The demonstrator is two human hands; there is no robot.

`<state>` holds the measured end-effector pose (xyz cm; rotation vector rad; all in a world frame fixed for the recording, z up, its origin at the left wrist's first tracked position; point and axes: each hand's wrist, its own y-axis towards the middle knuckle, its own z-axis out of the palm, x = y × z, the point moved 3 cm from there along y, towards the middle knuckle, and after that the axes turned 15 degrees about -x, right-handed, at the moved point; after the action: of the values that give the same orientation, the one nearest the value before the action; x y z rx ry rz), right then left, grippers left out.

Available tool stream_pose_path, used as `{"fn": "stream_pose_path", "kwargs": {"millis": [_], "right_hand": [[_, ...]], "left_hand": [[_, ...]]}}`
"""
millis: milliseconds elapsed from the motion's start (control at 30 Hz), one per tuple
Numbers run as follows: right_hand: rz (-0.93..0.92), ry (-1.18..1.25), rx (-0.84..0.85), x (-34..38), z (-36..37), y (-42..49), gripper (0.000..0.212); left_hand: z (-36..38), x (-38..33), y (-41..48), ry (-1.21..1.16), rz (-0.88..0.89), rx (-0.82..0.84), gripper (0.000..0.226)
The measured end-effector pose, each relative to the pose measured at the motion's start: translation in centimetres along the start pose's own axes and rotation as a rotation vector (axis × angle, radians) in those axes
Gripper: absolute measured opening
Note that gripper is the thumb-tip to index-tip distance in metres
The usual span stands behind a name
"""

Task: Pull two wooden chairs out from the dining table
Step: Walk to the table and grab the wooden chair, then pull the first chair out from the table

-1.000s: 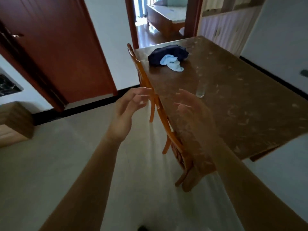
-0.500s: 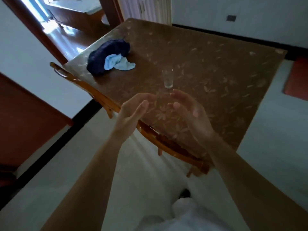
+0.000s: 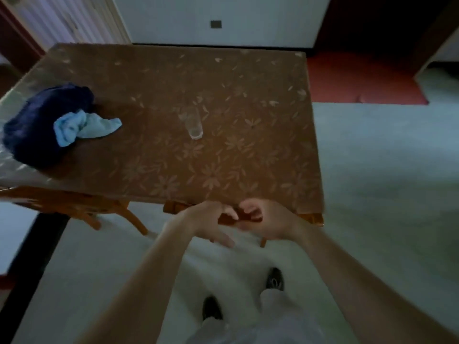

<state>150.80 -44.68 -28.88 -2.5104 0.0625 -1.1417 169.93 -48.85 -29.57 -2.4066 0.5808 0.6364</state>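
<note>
Wooden chair top rail: left hand, right hand curled on.

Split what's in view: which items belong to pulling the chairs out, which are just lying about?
Job:
- near chair, both hands at its top rail
- left hand
- right hand
- second chair, tucked in on the left
- dining table

Lying about:
- drinking glass
- dark blue cloth
- light blue cloth
- red mat
</note>
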Motion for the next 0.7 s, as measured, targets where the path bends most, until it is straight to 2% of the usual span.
{"fn": "stream_pose_path", "kwargs": {"millis": [67,100,167,267,367,467,600,700], "right_hand": [[-0.032,-0.377,-0.009,-1.6,2.3,0.3,0.063],[-0.035,-0.472,-0.059,-2.2,2.8,0.5,0.054],[0.017,-0.515,-0.128,-3.2,2.8,1.1,0.038],[0.022,-0.623,-0.044,-3.3,2.7,1.9,0.023],[-0.099,-0.678,-0.037,-2.0,4.1,2.5,0.013],[-0.133,-0.692,-0.078,-0.9,5.8,3.3,0.019],[-0.054,-0.672,-0.043,-0.7,6.3,4.1,0.028],[-0.023,-0.667,-0.037,-0.4,6.2,3.6,0.024]], "left_hand": [[2.0,0.6,0.5,0.205,0.088,-0.140,0.072],[2.7,0.7,0.9,0.263,0.121,-0.202,0.066],[3.3,0.8,1.8,0.326,0.145,-0.224,0.053],[3.5,1.6,2.9,0.438,0.127,-0.217,0.023],[3.8,1.8,3.4,0.510,0.163,-0.205,0.025],[3.9,1.9,3.9,0.495,0.192,-0.220,0.025],[4.2,2.0,4.1,0.513,0.181,-0.205,0.026],[4.2,1.6,3.6,0.539,0.214,-0.263,0.028]]}}
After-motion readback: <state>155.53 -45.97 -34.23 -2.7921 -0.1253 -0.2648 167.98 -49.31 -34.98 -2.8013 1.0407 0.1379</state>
